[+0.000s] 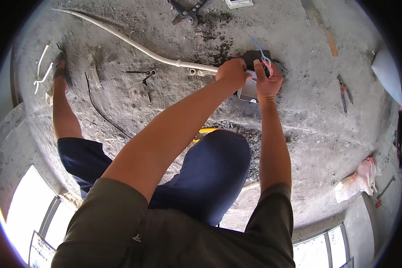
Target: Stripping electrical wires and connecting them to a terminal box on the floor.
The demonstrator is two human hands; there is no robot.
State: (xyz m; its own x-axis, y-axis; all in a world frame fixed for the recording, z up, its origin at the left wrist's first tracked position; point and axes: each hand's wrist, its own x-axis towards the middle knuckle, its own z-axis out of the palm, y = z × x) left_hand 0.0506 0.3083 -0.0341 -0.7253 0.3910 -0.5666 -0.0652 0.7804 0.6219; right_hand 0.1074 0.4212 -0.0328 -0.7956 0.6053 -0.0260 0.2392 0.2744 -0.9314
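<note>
A white plastic pipe (140,47) curves across the rough grey surface and runs up to my left hand (231,73). That hand is closed at the pipe's end, beside a small white box (248,93); its fingertips and whatever they pinch are hidden. On the box's right side, my right hand (268,82) is closed round thin blue and red wires (266,62), thumb pointing up. The blue ends stick out beyond the fingers. Behind both hands lies a dark patch (251,58).
Large dark-handled cutters (185,13) lie at the far side. Red-handled pliers (344,93) rest to the right, with a plastic bag (359,181) nearer. Left of the pipe are a black cable (98,109) and small metal tools (143,76). A yellow object (207,130) shows beside my knee.
</note>
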